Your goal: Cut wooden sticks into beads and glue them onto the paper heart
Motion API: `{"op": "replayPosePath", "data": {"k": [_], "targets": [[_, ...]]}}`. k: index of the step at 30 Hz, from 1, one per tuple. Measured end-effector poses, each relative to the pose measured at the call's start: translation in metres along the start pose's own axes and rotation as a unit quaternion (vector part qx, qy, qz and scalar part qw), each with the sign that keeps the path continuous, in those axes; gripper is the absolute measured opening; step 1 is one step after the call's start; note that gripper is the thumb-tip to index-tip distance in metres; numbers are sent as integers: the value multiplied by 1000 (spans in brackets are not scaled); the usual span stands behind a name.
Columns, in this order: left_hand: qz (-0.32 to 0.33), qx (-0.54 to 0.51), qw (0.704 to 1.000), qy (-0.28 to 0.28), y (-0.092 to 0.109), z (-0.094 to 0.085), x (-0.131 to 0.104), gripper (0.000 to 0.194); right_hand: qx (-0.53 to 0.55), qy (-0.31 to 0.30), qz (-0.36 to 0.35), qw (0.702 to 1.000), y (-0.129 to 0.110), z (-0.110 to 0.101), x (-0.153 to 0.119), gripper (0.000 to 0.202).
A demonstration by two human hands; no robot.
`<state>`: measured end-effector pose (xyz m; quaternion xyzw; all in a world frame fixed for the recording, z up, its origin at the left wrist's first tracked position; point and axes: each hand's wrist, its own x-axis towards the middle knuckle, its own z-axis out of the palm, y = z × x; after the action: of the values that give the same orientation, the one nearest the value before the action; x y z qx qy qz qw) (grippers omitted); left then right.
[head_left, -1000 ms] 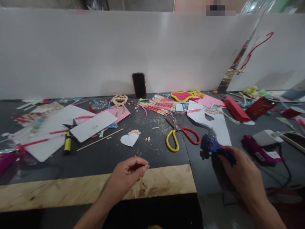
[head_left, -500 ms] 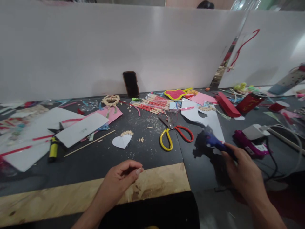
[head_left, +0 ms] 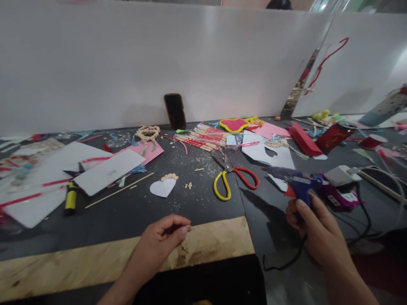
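Note:
My right hand is wrapped round the handle of a blue glue gun, whose nozzle points left above the dark table. My left hand rests over the wooden strip at the table edge, thumb and fingers pinched together; what they hold, if anything, is too small to make out. Beyond it lies a white paper heart with small beige pieces along its upper right edge. A little pile of similar pieces lies to its right. Scissors with one yellow and one red handle lie open between the hands.
A phone leans on the white partition. Red-and-cream sticks, paper and a yellow-black cutter lie about. On the right are a red can, a white charger on a purple power strip, and cables.
My right hand has turned the glue gun from pointing away to lying sideways, nozzle left, and its cord now shows below. My left hand has hardly moved.

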<state>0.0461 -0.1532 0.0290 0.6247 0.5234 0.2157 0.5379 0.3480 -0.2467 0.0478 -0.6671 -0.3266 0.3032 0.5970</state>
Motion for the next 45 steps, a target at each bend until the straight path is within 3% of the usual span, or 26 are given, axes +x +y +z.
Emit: {"op": "replayPosePath", "data": {"k": [3, 8, 14, 20, 24, 35, 38, 45], "targets": [[-14, -6, 1000, -1, -2, -1, 0, 22, -6, -16, -7, 1000, -1, 1, -2, 18], [-38, -79, 996, -13, -5, 2, 2, 24, 78, -15, 3, 997, 0, 6, -13, 26], [-28, -175, 984, -18, 3, 12, 2, 20, 108, -152, 143, 972, 1, 42, -30, 38], [21, -243, 970, 10, 3, 12, 0, 10, 101, -267, 160, 945, 3, 81, -37, 32], [23, -256, 966, 22, -1, 7, -1, 7, 106, -278, 188, 936, 1, 88, -38, 37], [-14, -295, 955, 17, -5, 4, -2, 12, 80, -309, 207, 925, 11, 81, -33, 29], [-17, -287, 957, 27, -6, 4, 0, 13, 40, -320, 172, 931, 6, 83, -35, 34], [-19, -320, 947, 22, -5, 3, 3, 14, -28, -249, 91, 964, 0, 91, -58, 36]]}}
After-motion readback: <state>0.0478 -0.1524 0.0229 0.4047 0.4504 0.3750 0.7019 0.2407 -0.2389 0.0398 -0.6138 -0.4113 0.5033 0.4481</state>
